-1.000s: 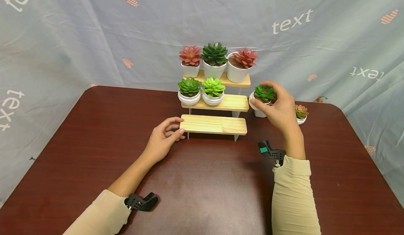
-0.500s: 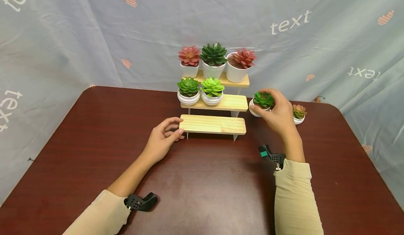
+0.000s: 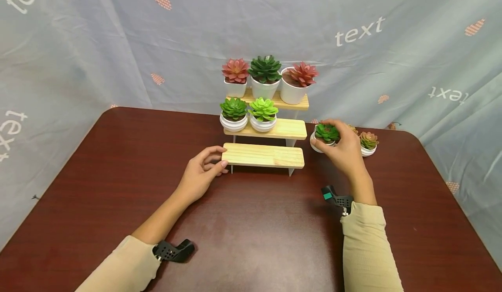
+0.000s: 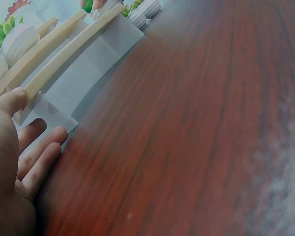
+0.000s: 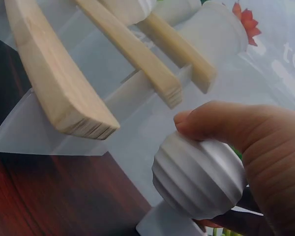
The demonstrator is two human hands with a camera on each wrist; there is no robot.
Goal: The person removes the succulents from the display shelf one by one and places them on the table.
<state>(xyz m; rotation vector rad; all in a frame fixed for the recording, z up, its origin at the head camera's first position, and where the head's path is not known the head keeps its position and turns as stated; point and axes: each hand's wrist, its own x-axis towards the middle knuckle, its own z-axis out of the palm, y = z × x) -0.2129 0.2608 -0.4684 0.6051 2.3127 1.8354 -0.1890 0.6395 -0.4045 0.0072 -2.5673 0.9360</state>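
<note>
My right hand [image 3: 344, 150] pinches a white ribbed pot [image 5: 199, 177] with a green succulent [image 3: 327, 132], thumb and fingers around its rim. It is just right of the three-step wooden plant stand [image 3: 262, 154]. My left hand [image 3: 201, 174] holds the left end of the stand's lowest shelf; in the left wrist view its thumb [image 4: 12, 101] lies on the wood and the fingers are by the translucent side support [image 4: 54, 115]. Two green succulents in white pots, one darker [image 3: 234, 113] and one lime [image 3: 263, 114], stand on the middle shelf, leaving its right end bare.
On the top shelf are a pink succulent [image 3: 236, 76], a dark green one [image 3: 265, 76] and a red one [image 3: 296, 83]. A reddish-green succulent [image 3: 368, 143] stands at the table's right, with a yellowish one [image 3: 352, 129] partly hidden by my right hand. A curtain [image 3: 188, 43] hangs behind the table.
My right hand has moved lower in the head view with the potted succulent. The yellowish succulent behind that hand now shows. My left hand stays at the shelf's end.
</note>
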